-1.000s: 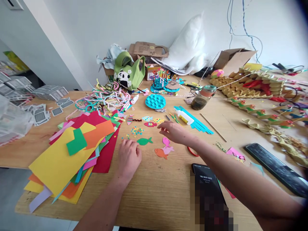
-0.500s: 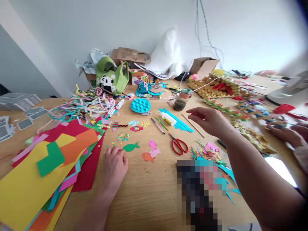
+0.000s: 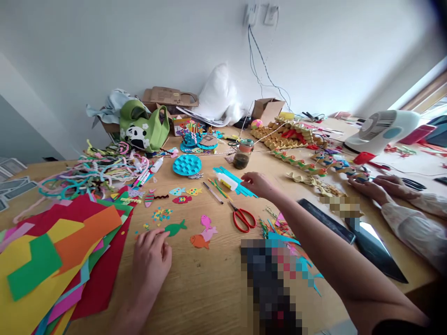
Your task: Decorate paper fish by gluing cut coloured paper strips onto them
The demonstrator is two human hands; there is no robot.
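My left hand [image 3: 152,251] rests on the wooden table, fingers loosely bent and a little apart, its fingertips beside a green paper fish [image 3: 175,227]. Nothing shows in it. Reaching forward, my right hand [image 3: 257,184] hovers by the ends of the blue paper strips [image 3: 246,188]; its fingertips point left, and whatever is between them is too small to tell. A white glue bottle [image 3: 226,181] lies on the strips. Red-handled scissors [image 3: 243,219] lie nearer me, right of pink and orange paper fish [image 3: 200,241]. Small decorated fish [image 3: 182,200] lie farther back.
Coloured paper sheets [image 3: 91,232] cover the left side. A glass jar [image 3: 243,153] stands behind my right hand. Another person's hands [image 3: 380,188] are at the right, near a white fan [image 3: 384,130]. A dark phone [image 3: 326,221] lies beyond my right forearm.
The view has turned to the right and up, showing more of the fan and the other person's sleeves. My right hand has moved from beside the thin stick to the blue strips.
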